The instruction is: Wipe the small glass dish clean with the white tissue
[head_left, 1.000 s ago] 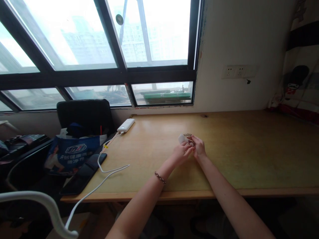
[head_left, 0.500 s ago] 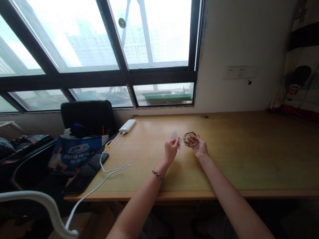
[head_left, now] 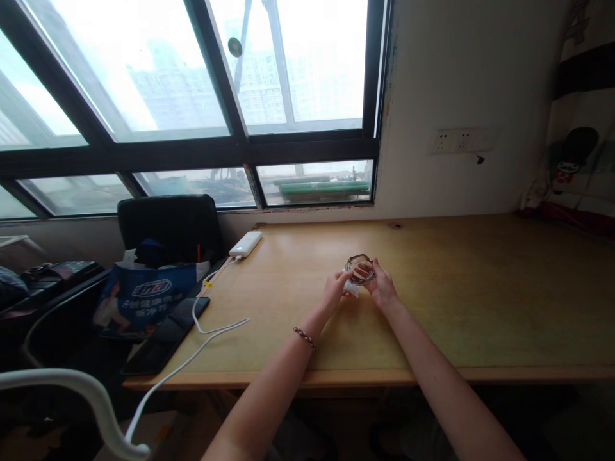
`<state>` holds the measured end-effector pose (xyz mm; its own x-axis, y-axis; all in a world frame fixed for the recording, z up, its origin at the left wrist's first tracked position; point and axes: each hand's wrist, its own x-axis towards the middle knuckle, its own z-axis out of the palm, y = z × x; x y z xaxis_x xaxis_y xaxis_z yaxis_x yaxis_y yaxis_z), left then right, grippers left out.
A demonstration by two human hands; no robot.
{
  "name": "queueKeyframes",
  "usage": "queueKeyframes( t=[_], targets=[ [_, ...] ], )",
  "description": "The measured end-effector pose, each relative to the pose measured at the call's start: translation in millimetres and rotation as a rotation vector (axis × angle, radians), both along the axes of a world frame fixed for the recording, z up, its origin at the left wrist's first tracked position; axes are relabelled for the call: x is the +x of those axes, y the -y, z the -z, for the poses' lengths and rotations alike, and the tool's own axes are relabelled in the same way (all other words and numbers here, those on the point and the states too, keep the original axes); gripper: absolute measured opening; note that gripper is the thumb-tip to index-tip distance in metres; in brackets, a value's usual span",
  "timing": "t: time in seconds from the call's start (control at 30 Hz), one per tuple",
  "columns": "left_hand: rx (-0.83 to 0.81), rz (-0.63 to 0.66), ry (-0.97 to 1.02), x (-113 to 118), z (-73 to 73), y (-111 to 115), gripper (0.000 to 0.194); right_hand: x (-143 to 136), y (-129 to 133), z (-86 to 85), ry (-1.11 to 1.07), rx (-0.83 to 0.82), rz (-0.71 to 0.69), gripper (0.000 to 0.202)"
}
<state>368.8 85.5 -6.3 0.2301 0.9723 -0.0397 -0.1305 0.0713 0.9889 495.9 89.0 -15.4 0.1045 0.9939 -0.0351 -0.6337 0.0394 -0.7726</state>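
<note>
On a wooden desk (head_left: 456,301) under a wide window, both forearms reach forward and meet mid-desk. The right hand (head_left: 383,288) cups a small glass dish (head_left: 360,269); the left hand (head_left: 335,291) pinches a white wipe (head_left: 352,289) against its near side. A white power bank (head_left: 245,243) lies well apart, leftward.

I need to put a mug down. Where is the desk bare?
The desk is bare right of the right hand, out to the wall. Crowded at left: power bank, white cable, dark tablet. Both hands meet at the glass dish.
</note>
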Motion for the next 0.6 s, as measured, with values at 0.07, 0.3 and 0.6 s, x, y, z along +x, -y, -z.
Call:
queueKeyframes(
  t=[0.07,0.3,0.6],
  targets=[
    [-0.007,-0.077,0.025,-1.2,2.5,-2.4,0.036,-0.9,5.1,-3.9,0.191,0.038,0.116,0.037],
    [-0.088,-0.259,0.167,-4.7,5.2,-4.5,0.036,-9.8,38.1,-25.1,1.077,0.38,0.464,0.03],
    [-0.092,-0.232,0.204,-4.9,4.6,-3.0,0.035,-15.4,36.7,-20.7,1.236,0.482,0.311,0.019]
  ],
)
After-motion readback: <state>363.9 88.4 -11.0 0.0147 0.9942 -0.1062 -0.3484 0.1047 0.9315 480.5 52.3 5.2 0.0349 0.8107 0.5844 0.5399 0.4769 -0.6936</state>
